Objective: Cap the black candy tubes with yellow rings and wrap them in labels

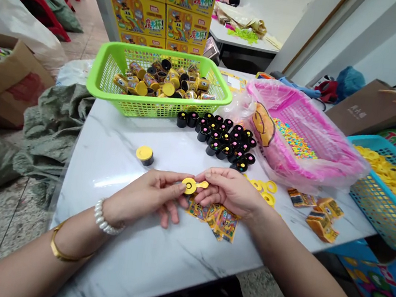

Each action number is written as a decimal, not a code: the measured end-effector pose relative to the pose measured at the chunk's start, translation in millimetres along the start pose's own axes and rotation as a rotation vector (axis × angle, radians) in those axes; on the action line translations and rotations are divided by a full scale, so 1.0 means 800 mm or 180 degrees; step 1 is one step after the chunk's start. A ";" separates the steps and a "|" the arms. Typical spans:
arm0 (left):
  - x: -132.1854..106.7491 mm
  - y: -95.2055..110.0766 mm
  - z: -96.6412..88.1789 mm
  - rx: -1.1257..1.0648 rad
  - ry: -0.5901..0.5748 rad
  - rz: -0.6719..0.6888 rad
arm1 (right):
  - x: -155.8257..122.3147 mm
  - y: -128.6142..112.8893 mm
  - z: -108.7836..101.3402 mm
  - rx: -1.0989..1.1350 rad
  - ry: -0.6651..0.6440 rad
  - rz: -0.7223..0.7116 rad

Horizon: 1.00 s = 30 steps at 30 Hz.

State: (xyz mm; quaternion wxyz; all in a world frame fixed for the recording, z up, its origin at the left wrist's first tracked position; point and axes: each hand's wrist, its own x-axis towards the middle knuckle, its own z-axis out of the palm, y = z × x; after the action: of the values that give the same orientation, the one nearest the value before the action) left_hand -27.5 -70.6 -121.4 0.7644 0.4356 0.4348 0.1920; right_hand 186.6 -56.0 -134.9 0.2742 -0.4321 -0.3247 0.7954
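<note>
My left hand (152, 189) pinches a round yellow plastic piece (189, 186) with a dark ring in its middle. From its right side a small spoon-shaped yellow tab sticks out, lying against the curled fingers of my right hand (234, 190). Both hands hover over the front of the table, fingertips almost meeting. Beneath them lie several printed yellow labels (226, 223), partly covered by the right hand. Behind the left hand stands a black cup with a yellow lid (144, 154). Several flat yellow rings (268, 198) are beside the right wrist.
Black cups (214, 146) holding colored beads crowd the table (119, 138). Behind is a green basket (111, 103) of small yellow-and-black containers. A plastic-lined pink basket (337, 142) holds beads; a blue basket (378, 192) holds yellow rings. Folded printed pieces (323, 223) lie near the right edge.
</note>
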 end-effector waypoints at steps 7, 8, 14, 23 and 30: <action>0.008 -0.001 -0.002 -0.0070 0.0065 -0.0213 | 0.009 0.008 0.004 -0.0222 -0.0160 -0.0197; 0.008 -0.002 -0.003 -0.0047 0.0015 -0.0211 | 0.010 0.009 0.009 -0.0436 -0.0156 -0.0266; 0.008 -0.010 -0.007 0.0241 -0.0227 0.0081 | 0.013 0.005 0.031 -0.1459 0.0082 -0.0505; 0.003 -0.010 -0.005 0.3086 0.1759 0.1369 | -0.020 -0.007 0.018 -0.2696 0.0941 -0.1668; 0.002 -0.001 -0.025 0.3469 0.2366 0.1005 | -0.056 -0.019 -0.030 -0.4848 0.3246 -0.1931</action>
State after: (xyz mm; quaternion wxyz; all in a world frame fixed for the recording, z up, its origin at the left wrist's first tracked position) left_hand -43.4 -59.9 -127.3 0.1981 0.7221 0.6345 0.1917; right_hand 231.2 -71.7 -110.4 0.2223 -0.6854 -0.6933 -0.0163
